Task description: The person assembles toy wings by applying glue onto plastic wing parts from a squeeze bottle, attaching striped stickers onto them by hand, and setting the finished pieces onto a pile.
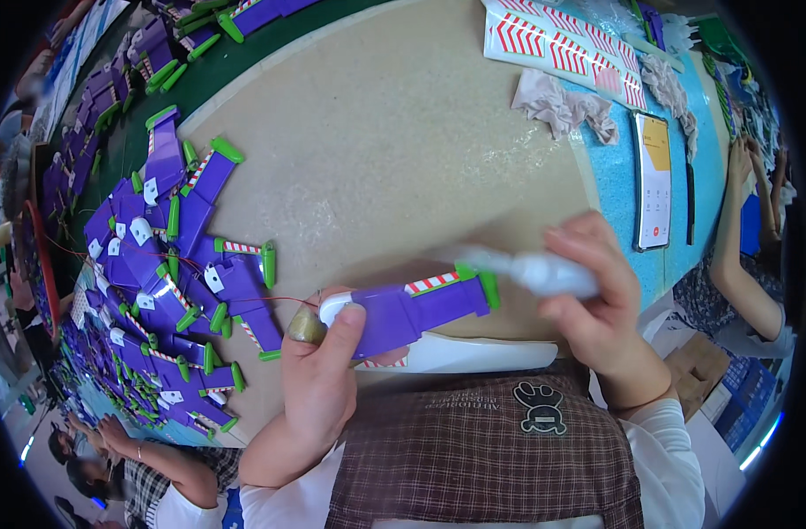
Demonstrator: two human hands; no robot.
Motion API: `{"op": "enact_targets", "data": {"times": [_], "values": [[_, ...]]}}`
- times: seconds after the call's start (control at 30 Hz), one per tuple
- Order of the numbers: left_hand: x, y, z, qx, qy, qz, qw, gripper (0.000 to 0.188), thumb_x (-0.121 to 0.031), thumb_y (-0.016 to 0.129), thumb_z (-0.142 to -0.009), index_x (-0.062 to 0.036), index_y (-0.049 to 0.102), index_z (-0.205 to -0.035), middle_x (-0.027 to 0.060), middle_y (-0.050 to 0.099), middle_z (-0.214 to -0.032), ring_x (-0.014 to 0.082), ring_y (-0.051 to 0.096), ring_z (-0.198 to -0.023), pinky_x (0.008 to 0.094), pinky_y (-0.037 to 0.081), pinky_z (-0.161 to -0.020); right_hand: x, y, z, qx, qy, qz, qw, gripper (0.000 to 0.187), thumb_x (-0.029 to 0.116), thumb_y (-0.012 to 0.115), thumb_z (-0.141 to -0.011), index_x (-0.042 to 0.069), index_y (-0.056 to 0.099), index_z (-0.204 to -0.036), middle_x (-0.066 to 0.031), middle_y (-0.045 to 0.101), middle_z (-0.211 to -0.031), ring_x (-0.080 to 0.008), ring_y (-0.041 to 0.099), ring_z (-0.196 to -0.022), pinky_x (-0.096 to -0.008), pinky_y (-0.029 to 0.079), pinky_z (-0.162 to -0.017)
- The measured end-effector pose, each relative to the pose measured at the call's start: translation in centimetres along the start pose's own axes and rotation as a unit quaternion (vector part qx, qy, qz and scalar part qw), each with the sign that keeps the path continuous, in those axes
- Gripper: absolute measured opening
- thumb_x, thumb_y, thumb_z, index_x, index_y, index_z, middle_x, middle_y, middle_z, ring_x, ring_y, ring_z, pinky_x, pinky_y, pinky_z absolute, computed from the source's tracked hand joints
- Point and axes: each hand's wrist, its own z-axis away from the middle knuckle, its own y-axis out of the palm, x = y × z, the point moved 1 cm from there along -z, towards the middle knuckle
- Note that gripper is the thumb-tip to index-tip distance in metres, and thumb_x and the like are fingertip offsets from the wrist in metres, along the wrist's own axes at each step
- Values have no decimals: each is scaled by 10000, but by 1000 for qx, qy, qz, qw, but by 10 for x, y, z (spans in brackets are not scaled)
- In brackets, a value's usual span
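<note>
My left hand (322, 366) grips a purple plastic toy wing (381, 319) by its white round end, thumb on top. The wing has a green tip and a red-and-white striped sticker along its far edge; a thin red wire runs left from its white end. A yellowish cover sits on one fingertip. Closed around a small white bottle (557, 275), my right hand (606, 295) is just right of the wing's green tip. The bottle is smeared by motion, and its narrow end points left over the wing. Whether it touches the wing, I cannot tell.
A heap of purple wings (169, 273) covers the left side. At the upper right are a striped sticker sheet (557, 44), crumpled cloth (562, 104) and a phone (653, 181) on a blue mat. White paper (487, 353) lies near my apron. Other people sit at both sides.
</note>
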Motion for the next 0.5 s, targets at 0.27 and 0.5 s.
{"op": "enact_targets", "data": {"times": [0.27,0.5], "values": [[0,-1,5,33,-61,3,998,206,-100,581,-871,14,482,-1011,131,614,-927,210,626,-795,347,543,-656,19,-11,31,-16,-46,24,999,503,350,791,-651,83,567,-1014,-61,451,-910,-158,550,-652,-259,436,-528],[-2,2,6,54,-85,17,995,220,-93,576,-870,21,481,-1032,136,609,-965,223,627,-846,361,561,-694,20,-8,28,-12,-75,3,997,517,362,784,-639,86,580,-1025,-41,466,-915,-164,569,-654,-260,441,-537]]}}
